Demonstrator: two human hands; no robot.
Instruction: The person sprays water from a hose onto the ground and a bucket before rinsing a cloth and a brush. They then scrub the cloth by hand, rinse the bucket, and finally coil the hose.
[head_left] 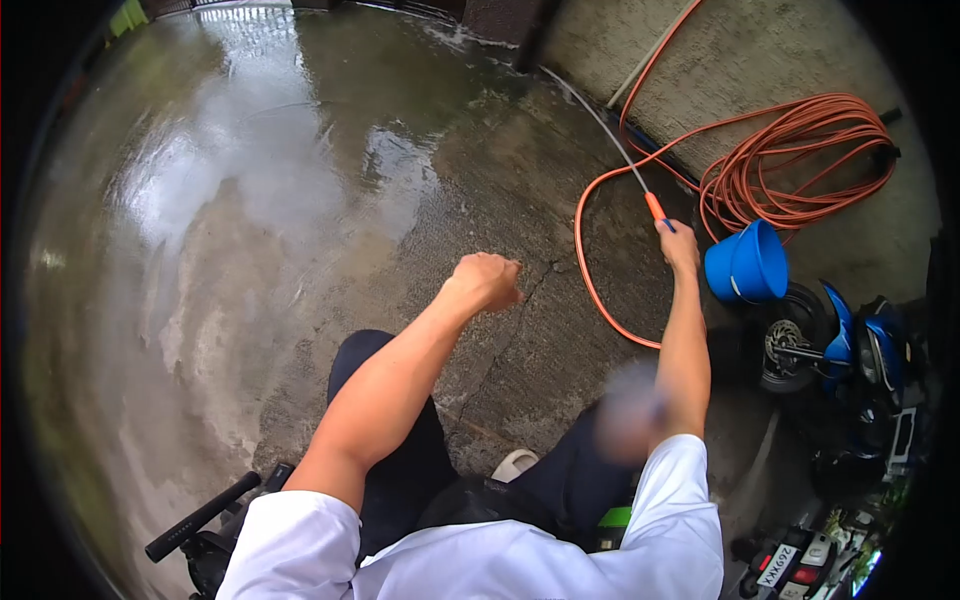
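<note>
My right hand (678, 246) is wrapped round the end of an orange hose (654, 206), and a small blue part shows by the fingers. From the hose end a thin jet of water (607, 130) shoots forward and left to the foot of the wall. The hose bends in a loop over the ground left of this hand. My left hand (487, 281) hovers over the wet concrete ground with its fingers curled in, and nothing shows in it. Just right of my right hand is a blue bucket (746, 263), tilted on its side.
A large coil of orange hose (800, 165) hangs against the rough wall (800, 50). A blue motorcycle (845, 340) stands at the right, with another vehicle's number plate (776, 566) below it. At lower left is a black handlebar grip (203, 516). Water shines on the ground (230, 180).
</note>
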